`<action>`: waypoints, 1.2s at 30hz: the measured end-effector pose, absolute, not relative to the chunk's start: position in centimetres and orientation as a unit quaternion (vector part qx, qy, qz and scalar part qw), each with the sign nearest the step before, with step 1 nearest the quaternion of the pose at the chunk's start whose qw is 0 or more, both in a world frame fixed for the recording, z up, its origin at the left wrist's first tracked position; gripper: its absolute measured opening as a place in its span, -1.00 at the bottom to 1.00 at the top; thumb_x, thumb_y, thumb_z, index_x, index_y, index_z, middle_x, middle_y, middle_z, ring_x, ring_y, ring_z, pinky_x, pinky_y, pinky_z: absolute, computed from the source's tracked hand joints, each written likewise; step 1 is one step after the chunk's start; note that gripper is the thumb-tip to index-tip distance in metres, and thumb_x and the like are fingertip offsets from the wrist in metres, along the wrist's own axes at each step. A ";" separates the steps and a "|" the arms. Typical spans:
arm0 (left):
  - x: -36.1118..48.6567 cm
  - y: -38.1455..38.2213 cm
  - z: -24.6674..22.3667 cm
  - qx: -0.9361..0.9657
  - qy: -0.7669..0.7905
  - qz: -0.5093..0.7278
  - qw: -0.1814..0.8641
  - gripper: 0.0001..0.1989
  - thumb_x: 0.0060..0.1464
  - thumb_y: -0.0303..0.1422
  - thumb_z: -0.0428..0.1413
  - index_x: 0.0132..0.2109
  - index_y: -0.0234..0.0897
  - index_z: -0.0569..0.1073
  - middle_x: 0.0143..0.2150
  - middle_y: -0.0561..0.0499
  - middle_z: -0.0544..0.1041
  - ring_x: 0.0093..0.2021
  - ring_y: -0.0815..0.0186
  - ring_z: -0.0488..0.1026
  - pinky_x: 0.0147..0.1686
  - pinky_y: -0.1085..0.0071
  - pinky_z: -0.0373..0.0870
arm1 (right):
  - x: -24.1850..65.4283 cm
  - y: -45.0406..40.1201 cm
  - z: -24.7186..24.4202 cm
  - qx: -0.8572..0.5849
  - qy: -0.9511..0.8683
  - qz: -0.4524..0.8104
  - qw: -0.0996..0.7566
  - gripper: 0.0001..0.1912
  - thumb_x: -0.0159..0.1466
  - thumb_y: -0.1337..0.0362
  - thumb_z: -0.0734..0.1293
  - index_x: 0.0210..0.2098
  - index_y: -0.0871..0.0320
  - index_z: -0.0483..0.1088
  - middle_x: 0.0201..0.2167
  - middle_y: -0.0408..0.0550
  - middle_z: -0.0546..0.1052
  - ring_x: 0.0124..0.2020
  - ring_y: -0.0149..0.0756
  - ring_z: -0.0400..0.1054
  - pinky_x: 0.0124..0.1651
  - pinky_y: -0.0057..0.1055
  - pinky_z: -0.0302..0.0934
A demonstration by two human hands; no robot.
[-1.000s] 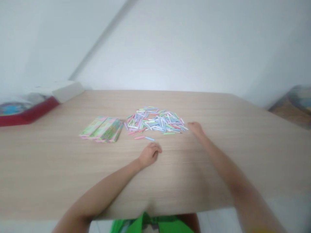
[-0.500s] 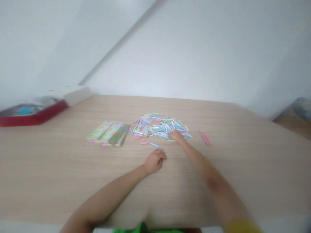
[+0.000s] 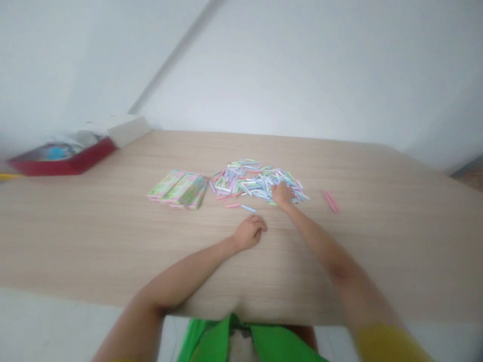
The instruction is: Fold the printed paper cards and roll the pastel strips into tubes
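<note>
Numerous pastel sticks (image 3: 260,185) are heaped near the middle of the table (image 3: 113,241). Two pink sticks (image 3: 331,201) are now seen lying side by side to the right of the heap, where the right hand (image 3: 282,193) was placed a second ago; that hand is now lowered over the heap's near right part. From this change, it is judged that the pink pair has been set apart and that the heap is being drawn upon again. The right fingers are bent downward, and whether a stick is gripped cannot be told. The left hand (image 3: 249,232) is rested half-open, nothing being seen in it, near a loose blue stick (image 3: 248,208). Printed packets (image 3: 184,187) are stacked left of the heap.
</note>
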State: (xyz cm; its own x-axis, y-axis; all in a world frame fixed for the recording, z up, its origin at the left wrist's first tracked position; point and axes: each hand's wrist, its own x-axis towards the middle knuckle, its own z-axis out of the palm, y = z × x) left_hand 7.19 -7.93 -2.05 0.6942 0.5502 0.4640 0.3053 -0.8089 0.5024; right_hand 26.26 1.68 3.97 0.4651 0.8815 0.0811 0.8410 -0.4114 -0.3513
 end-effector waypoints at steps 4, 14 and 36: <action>7.2 -7.7 -2.1 0.897 0.238 0.309 0.209 -0.66 -0.04 -0.68 -0.01 -0.22 -0.31 0.56 -0.20 -0.10 0.56 -0.10 0.23 0.44 0.07 0.24 0.37 | 26.1 1.0 4.4 -0.809 -0.519 0.027 0.274 -0.60 0.36 0.28 0.09 0.08 0.37 0.32 -0.04 0.34 0.52 0.09 0.11 0.36 0.06 -0.10 0.22; 7.1 -7.2 -2.2 0.893 0.242 0.310 0.217 -0.68 -0.02 -0.67 0.00 -0.24 -0.31 0.57 -0.23 -0.09 0.56 -0.13 0.23 0.47 0.05 0.22 0.38 | 28.7 -3.3 1.1 -0.776 -0.508 0.051 0.371 -0.68 0.28 0.27 0.14 -0.13 0.17 0.49 -0.15 0.09 0.58 -0.11 -0.10 0.38 -0.11 -0.34 0.15; 6.8 -7.5 -1.6 0.883 0.267 0.320 0.216 -0.70 -0.01 -0.67 -0.01 -0.28 -0.31 0.55 -0.24 -0.07 0.58 -0.15 0.24 0.49 0.02 0.23 0.40 | 27.0 -6.4 -0.8 -0.726 -0.518 -0.009 0.452 -0.54 0.44 0.09 0.02 -0.09 0.24 0.42 -0.32 0.14 0.58 -0.30 -0.16 0.44 -0.28 -0.37 0.09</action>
State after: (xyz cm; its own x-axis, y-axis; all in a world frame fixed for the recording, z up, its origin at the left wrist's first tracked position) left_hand 6.76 -7.51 -1.60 0.6525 0.6103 0.4492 0.3336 -0.7636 0.5528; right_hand 26.96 -6.40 -0.81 0.4636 0.7440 0.4811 0.7602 -0.0550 -0.6474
